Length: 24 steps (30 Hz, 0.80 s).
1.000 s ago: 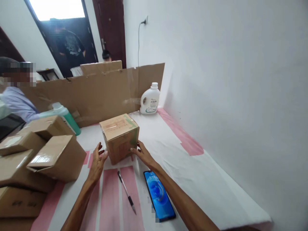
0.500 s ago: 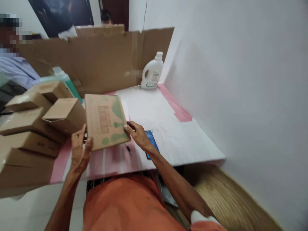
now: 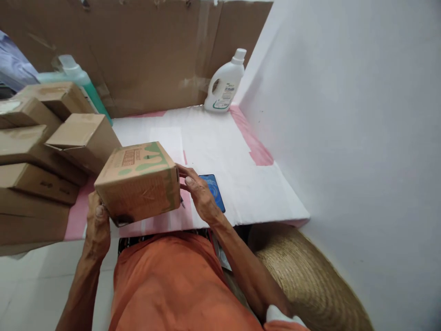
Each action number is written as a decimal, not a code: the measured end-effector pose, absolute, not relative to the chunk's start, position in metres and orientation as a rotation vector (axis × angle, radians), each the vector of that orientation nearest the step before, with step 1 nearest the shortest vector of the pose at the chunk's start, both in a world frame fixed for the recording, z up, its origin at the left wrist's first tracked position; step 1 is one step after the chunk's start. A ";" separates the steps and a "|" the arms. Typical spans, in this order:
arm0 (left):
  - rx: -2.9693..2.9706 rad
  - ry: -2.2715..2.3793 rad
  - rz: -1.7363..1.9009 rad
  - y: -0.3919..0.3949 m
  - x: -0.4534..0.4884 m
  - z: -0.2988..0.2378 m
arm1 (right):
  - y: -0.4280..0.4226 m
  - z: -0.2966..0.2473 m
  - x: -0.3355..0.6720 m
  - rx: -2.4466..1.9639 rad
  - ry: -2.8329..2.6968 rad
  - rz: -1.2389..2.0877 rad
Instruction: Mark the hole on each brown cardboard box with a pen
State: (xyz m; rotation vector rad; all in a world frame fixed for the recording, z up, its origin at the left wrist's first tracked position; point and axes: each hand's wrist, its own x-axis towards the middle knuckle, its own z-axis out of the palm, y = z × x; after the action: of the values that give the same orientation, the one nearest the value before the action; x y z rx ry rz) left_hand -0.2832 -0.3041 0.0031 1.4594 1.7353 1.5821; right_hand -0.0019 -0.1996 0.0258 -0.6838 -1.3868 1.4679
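Turned since half a second ago, the printed carton (image 3: pixel 139 186) now shows its top and a near side in the head view, raised above the table (image 3: pixel 251 193) close to the front edge. Left hand (image 3: pixel 98 225) and right hand (image 3: pixel 202 195) clasp it from opposite sides, probably to share its weight. Its contents are hidden, as are those of the stacked cartons (image 3: pixel 57 156) at left; a bottle (image 3: pixel 93 95) holds green liquid, while the white jug's (image 3: pixel 224 85) fill cannot be told.
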 end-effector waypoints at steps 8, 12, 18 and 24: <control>1.344 1.762 1.661 -0.322 -0.262 0.022 | -0.208 0.034 -0.005 -0.588 -1.310 1.522; 1.225 1.978 1.672 -0.325 -0.273 0.035 | -0.218 0.046 -0.016 -0.463 -1.386 1.569; 1.386 2.006 1.725 -0.334 -0.279 0.073 | -0.218 0.057 -0.033 -0.413 -1.496 1.576; 1.377 1.960 1.735 -0.337 -0.275 0.068 | -0.194 0.039 -0.048 -0.527 -1.463 1.542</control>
State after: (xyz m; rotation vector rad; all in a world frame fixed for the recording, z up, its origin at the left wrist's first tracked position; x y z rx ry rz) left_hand -0.2746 -0.3370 0.0678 1.3767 1.9603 1.7350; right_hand -0.0484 -0.1943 0.0394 -0.5268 -1.4631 1.5421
